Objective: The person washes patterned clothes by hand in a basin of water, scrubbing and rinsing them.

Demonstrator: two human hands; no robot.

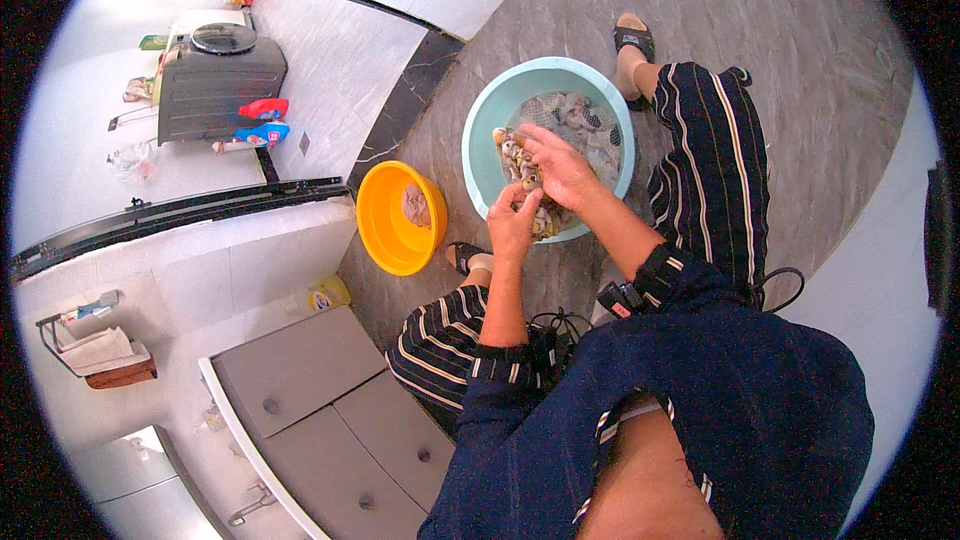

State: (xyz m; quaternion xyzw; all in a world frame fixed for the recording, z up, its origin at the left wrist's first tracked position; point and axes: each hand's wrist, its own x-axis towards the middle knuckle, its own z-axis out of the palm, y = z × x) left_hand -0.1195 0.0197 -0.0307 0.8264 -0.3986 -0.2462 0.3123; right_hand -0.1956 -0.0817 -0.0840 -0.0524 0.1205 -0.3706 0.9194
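Observation:
Both hands are over a round light-blue plastic basin [491, 90] standing on the floor between my feet. My left hand [514, 221] pinches a bunched, wet-looking patterned cloth [512, 154] in yellow, white and dark tones. My right hand [559, 169] supports the same cloth from the right side, its palm partly turned up and its fingers behind the folds. Part of the cloth hangs below the hands near the basin's front rim. In the basin, pale dotted fabric [577, 116] lies in water. My fingers hide some of the cloth.
An orange-yellow basin [367, 217] with a crumpled pinkish cloth [416, 206] stands to the left. Beyond a door track are a grey washing machine [221, 86] and red and blue detergent packs [262, 133]. A grey cabinet [307, 367] is at lower left. The floor [720, 7] is grey.

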